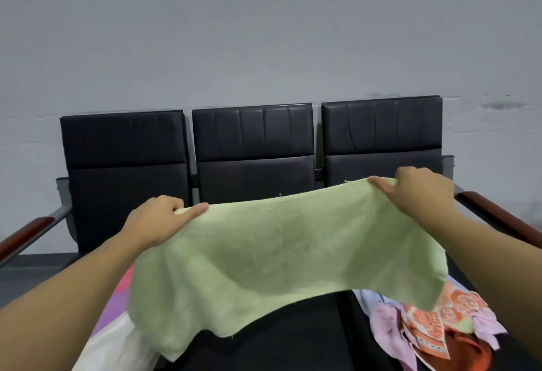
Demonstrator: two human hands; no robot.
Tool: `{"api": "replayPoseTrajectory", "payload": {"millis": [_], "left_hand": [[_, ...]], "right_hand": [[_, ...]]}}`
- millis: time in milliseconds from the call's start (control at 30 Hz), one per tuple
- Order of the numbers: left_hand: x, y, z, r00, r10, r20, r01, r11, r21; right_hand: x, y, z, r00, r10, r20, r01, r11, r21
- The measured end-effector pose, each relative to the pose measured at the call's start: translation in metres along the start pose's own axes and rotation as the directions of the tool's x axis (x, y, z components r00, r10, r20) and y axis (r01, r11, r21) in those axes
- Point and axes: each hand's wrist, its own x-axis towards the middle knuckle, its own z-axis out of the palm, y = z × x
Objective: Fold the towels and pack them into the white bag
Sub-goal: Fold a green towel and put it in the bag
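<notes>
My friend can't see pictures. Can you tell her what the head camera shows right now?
Two hands hold a light green towel spread out in the air, the left hand and the right hand each pinching a top corner. Under it lie a white bag at the left and a pile of colourful towels at the right, with three black chairs behind.

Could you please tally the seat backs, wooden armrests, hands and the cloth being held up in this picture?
Black seat backs: 3
Wooden armrests: 2
Hands, left hand, right hand: 2
Green towel held up: 1
Total: 8
</notes>
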Motion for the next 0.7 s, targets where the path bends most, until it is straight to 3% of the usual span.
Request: {"api": "replayPoseTrajectory", "payload": {"millis": [100,300,533,700], "left_hand": [[-0.012,-0.001,-0.01,0.998,0.016,-0.057,-0.009,0.991,0.13],[-0.036,-0.009,-0.031,0.995,0.053,-0.086,-0.034,0.977,0.212],[-0.054,-0.008,-0.055,0.987,0.105,-0.124,-0.082,0.981,0.176],[-0.043,-0.005,-0.041,0.997,0.053,-0.052,-0.043,0.981,0.191]], "right_hand": [[-0.012,0.003,-0.009,0.999,-0.037,0.001,0.037,0.997,-0.063],[-0.04,0.011,-0.028,0.996,-0.085,-0.024,0.082,0.992,-0.096],[-0.06,0.025,-0.05,0.989,-0.133,-0.059,0.126,0.986,-0.107],[-0.058,0.027,-0.028,0.989,-0.146,0.031,0.148,0.981,-0.122]]}}
